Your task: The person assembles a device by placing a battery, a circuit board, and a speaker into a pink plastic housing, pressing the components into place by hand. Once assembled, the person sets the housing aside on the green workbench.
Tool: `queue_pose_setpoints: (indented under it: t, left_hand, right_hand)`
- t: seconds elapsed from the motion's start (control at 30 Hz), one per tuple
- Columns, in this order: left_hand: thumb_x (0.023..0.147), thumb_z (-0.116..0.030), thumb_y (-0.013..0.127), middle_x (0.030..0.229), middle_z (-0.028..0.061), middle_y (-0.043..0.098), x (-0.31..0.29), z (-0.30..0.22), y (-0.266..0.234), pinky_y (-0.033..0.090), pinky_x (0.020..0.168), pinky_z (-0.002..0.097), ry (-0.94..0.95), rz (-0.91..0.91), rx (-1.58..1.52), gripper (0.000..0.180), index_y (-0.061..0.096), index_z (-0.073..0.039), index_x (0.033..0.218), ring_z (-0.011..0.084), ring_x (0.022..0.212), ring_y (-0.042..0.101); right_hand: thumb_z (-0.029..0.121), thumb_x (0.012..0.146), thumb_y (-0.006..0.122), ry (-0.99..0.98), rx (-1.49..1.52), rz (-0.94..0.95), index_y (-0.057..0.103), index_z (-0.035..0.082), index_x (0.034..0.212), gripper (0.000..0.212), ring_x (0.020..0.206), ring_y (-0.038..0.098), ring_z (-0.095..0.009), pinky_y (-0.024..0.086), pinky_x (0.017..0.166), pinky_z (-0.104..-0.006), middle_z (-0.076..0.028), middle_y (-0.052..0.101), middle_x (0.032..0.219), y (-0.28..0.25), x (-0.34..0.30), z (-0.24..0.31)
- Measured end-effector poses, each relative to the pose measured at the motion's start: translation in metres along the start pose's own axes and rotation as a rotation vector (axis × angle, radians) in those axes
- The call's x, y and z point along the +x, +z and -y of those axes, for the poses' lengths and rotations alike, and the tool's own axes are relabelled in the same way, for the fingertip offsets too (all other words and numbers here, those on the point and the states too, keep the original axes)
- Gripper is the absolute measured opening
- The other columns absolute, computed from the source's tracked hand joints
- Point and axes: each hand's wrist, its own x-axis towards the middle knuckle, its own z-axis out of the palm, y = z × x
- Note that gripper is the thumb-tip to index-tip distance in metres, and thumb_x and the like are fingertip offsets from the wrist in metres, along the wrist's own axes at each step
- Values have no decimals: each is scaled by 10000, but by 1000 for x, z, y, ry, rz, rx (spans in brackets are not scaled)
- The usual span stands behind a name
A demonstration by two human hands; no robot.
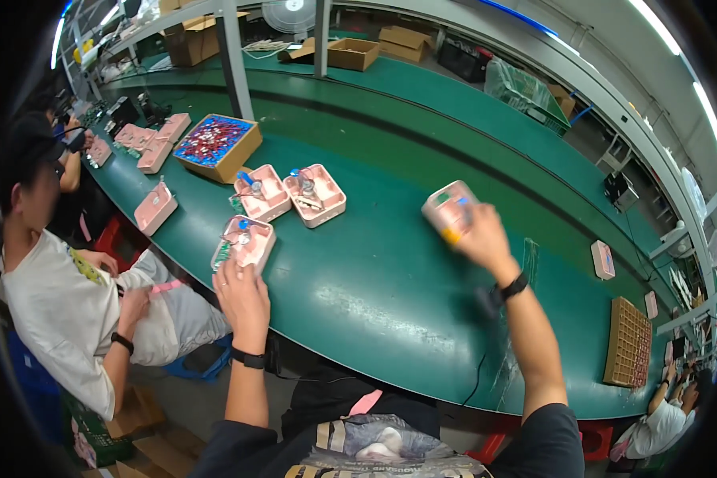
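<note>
My left hand (pixel 243 296) has its fingers on the near edge of an open pink plastic housing (pixel 255 248), gripping it at the table's front edge. Inside that housing are a green circuit board, thin wires and a blue part. Farther right, my right hand (pixel 483 237) is closed round another pink housing (pixel 438 213), slightly blurred, with green, blue and yellow parts showing. Its far side is visible; the fingers hide the rest. Two more open pink housings, one at the left (pixel 272 205) and one at the right (pixel 327 209), sit beyond my left hand with wires and round parts inside.
A cardboard box (pixel 233 163) of red and blue parts stands at the far left. A single pink housing (pixel 153 210) lies near a seated person (pixel 64 295). On the right are a divided cardboard tray (pixel 613 350) and a pink housing (pixel 602 260). A dark blurred object (pixel 488 303) is beside my right wrist.
</note>
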Motion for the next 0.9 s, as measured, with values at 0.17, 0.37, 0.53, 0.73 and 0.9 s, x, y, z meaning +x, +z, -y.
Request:
queue_pose_setpoints:
  t: [0.17,0.37,0.53,0.73,0.9]
  left_hand:
    - [882,-69,757,1354,252,598,-13,-29,-12,426,1138,563,143,73,-214,251,731,1,1122,443,1306,554]
    - [859,0,759,1329,218,632,-26,-62,-27,520,1063,517,368,164,-573,239,759,-31,1096,433,1262,609]
    - [846,7,776,1346,187,642,-38,-83,-34,549,1037,485,500,255,-728,276,764,-46,1116,417,1264,627]
    - [841,13,776,1363,177,644,-25,-97,-23,552,1036,485,599,307,-814,289,767,-50,1124,413,1255,634]
    - [837,22,769,1353,178,650,-13,-95,-23,549,1040,493,633,371,-829,288,768,-42,1118,412,1250,638]
  right_hand:
    - [592,837,792,539,-156,-88,481,300,1595,870,1190,638,-533,543,1026,-570,-287,676,1239,11,56,-136]
    - [638,832,789,847,-282,-138,513,309,1578,861,1212,638,-506,539,1041,-539,-271,682,1272,22,56,-189]
    - [367,896,850,-86,85,-277,740,39,1224,476,1239,649,-388,534,1056,-454,-223,710,1256,11,32,-61]
    - [229,886,856,-464,565,252,728,75,1285,447,1215,638,-318,523,1052,-422,-114,689,1300,10,-59,76]
    - [235,931,832,-38,1093,314,742,59,1226,355,1035,660,-216,538,931,-362,-96,711,1187,16,-60,80]
